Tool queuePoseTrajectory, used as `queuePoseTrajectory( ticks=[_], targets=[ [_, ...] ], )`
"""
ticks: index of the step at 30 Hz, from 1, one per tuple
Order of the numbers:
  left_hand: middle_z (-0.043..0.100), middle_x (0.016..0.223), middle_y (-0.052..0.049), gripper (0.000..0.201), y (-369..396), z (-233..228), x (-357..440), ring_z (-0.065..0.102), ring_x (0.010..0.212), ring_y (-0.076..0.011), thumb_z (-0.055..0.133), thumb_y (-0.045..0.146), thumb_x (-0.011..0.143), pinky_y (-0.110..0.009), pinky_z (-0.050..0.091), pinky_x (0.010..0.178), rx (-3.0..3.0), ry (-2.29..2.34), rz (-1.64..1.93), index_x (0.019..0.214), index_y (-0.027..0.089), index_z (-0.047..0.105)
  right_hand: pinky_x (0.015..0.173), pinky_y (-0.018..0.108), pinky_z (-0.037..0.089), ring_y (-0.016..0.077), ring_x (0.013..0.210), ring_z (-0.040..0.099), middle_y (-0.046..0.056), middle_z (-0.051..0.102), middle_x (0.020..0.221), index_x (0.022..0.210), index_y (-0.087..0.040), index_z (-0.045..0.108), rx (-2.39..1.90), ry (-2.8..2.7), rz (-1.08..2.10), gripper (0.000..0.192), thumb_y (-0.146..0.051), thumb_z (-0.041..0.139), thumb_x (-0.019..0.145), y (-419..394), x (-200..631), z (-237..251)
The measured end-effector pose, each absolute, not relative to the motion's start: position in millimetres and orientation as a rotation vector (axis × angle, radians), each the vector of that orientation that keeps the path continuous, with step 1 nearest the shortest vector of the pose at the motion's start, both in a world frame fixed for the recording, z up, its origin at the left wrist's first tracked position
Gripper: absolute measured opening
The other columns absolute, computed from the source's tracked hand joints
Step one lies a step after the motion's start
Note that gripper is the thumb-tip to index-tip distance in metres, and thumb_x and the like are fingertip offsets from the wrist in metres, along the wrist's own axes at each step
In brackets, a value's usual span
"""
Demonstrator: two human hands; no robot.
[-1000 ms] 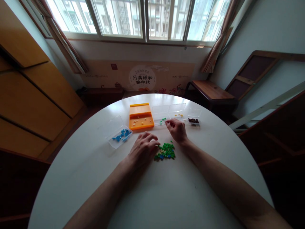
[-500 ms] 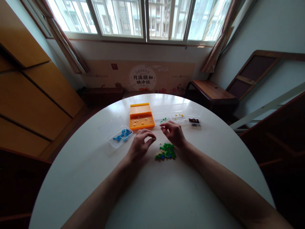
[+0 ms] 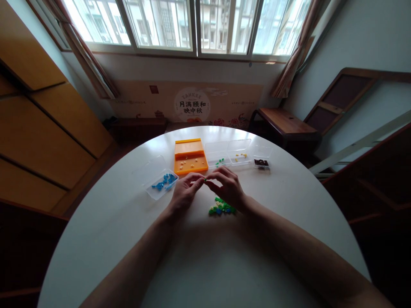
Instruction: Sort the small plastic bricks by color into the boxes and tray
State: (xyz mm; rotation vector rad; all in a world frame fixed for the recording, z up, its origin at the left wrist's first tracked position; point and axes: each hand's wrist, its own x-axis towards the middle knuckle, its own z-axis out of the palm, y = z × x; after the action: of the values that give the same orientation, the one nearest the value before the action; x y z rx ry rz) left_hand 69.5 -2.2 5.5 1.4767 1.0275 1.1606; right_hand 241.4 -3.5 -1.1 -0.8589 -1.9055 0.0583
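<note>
**Both hands pinch one tiny green piece above the pile**

A small green piece [image 3: 204,180] is held between the fingertips of both hands, just above the white round table [image 3: 205,256] and a little on the far side of the pile of small pieces [image 3: 221,207]. The left hand [image 3: 184,192] comes in from the left with thumb and forefinger closed on the piece; the right hand [image 3: 227,187] meets it from the right, its fingertips pressed on the same piece, the other fingers curled loosely. The two hands touch at the fingertips. Whether the piece is one part or two joined is too small to tell.

The pile lies on the table just near of the right hand, mostly green with a few blue and pale bits.

Farther off stands a row of boxes. At the left, a clear box with blue pieces [image 3: 160,182] sits just left of the left hand, lid open. Beyond the hands is an orange box [image 3: 190,156] holding a few yellowish pieces. To its right is a clear box with green pieces [image 3: 218,159], then a clear box with yellow pieces [image 3: 240,155], and at the far right a small clear box with dark brown pieces [image 3: 261,160]
</note>
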Motion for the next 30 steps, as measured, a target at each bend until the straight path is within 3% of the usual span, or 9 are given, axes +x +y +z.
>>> queuePoseTrajectory(
  ticks=[9,17,24,30],
  targets=[
    [0.071,0.098,-0.008,0.036,-2,0,70,0.064,0.088,-0.0214,0.067,0.045,0.076,-0.034,0.050,0.080,1.497,1.064,1.129,0.098,0.016,0.070,0.077,0.030,0.049,0.0180,0.084,0.059,0.005,0.063,0.085,0.089,-0.022,0.065,-0.890,-1.910,0.060,0.011,-0.025,0.055,0.091,5,247,-4],
    [0.069,0.084,-0.005,0.028,-8,4,72,0.056,0.060,-0.0115,0.064,0.041,0.078,-0.024,0.045,0.056,1.738,1.115,1.044,0.091,0.016,0.069,0.079,0.035,0.045,0.0215,0.079,0.055,0.006,0.063,0.081,0.088,-0.019,0.068,-1.308,-1.699,-0.012,0.012,-0.024,0.058,0.087,43,279,-15],
    [0.065,0.093,-0.006,0.013,-15,-5,77,0.058,0.092,-0.0197,0.061,0.025,0.084,-0.035,0.049,0.080,2.203,1.019,1.061,0.093,0.021,0.069,0.086,0.040,0.041,0.0261,0.091,0.052,0.008,0.067,0.091,0.096,-0.019,0.071,-1.456,-1.597,-0.028,0.018,-0.024,0.058,0.085,49,294,-20],
    [0.064,0.111,-0.005,0.039,-23,-3,80,0.051,0.103,-0.0230,0.050,0.005,0.084,-0.043,0.043,0.091,2.558,0.983,0.822,0.107,0.030,0.068,0.083,0.039,0.044,0.0245,0.084,0.054,0.008,0.065,0.088,0.093,-0.017,0.071,-1.454,-1.521,0.010,0.019,-0.023,0.057,0.083,43,298,-21]
  ],
)
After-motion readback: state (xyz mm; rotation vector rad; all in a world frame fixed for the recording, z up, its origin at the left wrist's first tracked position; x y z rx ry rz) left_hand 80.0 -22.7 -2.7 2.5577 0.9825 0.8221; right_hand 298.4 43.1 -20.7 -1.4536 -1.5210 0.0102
